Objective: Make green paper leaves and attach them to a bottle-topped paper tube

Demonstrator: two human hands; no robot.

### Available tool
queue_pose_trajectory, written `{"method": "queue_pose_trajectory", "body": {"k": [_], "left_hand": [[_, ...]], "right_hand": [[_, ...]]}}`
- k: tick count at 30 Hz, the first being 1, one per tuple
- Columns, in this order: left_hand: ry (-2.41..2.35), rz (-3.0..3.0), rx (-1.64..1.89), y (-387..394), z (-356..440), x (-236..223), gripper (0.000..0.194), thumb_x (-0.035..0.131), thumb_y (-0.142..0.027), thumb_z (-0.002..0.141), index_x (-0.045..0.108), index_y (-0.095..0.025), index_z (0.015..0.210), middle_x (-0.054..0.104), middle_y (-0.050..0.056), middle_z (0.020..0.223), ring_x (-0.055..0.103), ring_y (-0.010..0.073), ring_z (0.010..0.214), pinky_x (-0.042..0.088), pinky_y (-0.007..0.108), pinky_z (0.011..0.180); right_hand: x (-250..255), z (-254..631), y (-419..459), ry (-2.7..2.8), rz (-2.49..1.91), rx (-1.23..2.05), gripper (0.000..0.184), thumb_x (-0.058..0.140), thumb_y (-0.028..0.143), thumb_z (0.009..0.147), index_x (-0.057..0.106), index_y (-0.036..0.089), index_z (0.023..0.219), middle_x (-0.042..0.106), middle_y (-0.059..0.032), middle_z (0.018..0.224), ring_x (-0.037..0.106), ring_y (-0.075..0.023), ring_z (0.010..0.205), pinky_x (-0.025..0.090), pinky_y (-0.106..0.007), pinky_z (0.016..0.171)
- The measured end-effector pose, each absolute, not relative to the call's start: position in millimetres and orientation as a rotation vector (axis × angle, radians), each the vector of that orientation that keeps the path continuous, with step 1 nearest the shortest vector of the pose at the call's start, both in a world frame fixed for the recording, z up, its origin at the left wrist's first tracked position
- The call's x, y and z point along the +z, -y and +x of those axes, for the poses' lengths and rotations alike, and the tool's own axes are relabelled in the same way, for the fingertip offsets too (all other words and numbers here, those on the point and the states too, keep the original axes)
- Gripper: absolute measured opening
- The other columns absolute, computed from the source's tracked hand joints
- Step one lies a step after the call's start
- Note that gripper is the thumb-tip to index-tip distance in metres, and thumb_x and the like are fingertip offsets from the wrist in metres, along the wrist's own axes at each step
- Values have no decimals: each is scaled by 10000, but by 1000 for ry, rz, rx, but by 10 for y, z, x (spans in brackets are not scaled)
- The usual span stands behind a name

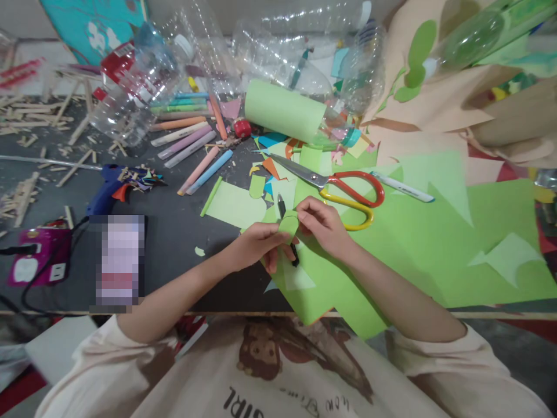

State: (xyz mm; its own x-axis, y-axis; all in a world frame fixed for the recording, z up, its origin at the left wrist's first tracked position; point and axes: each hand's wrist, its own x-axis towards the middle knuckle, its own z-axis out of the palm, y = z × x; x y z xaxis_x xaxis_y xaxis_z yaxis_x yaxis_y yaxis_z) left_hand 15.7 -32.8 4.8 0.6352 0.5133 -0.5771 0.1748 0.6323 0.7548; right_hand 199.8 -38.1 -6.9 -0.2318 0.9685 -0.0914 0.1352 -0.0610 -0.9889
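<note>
Head view: left hand [263,244] has thumb and fingers clamped on a small green paper piece [289,224], located above the large green sheet [487,226]; right hand [322,223] has thumb and forefinger together at its edge. Scissors [324,181], red-and-yellow handled, lie just beyond the right hand.

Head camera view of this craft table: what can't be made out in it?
All in the head view:
Phone, screen: covered by pixelation.
Black pen, middle: behind left hand and green paper piece.
Right hand: its grip is too small to judge.
White marker, lettering: too small.
Metal rod, far end: cut off by the left edge.
</note>
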Motion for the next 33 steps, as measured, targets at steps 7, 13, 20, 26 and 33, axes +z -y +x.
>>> {"method": "queue_pose_trajectory", "body": {"k": [7,13,20,26,33], "left_hand": [[-874,873,125,259,234,172,285,619,-411,840,605,-136,769,675,-14,613,535,63,342,430,164,362],[-804,1027,106,244,240,157,327,563,-418,883,489,-172,680,520,-76,470,427,28,311,326,127,324],[-839,1067,283,239,166,69,424,581,-525,858,463,-175,650,515,-75,483,409,16,314,291,133,322],[-902,1051,328,202,163,95,365,566,-467,853,477,-179,648,516,-77,458,408,19,301,297,135,318],[-921,1042,344,221,169,52,336,534,-402,867,480,-176,624,518,-69,459,413,24,295,300,138,318]], "right_hand": [[-8,2054,350,1477,-1244,1303,152,506,245,814,455,221,673,420,65,559,380,-91,488,304,-237,482],[41,2058,340,1488,-1273,1302,181,500,260,842,435,227,676,403,71,554,378,-92,479,319,-240,487],[235,2396,310,1832,-1600,940,212,535,409,900,593,207,928,661,-80,950,630,-244,915,486,-362,795],[230,2711,388,2306,-1822,529,463,484,238,861,532,191,1319,607,-151,1125,572,-345,1103,463,-527,953],[142,2668,277,2396,-1931,204,555,511,165,803,507,183,1358,573,-175,1127,558,-357,1027,484,-503,870]]}}
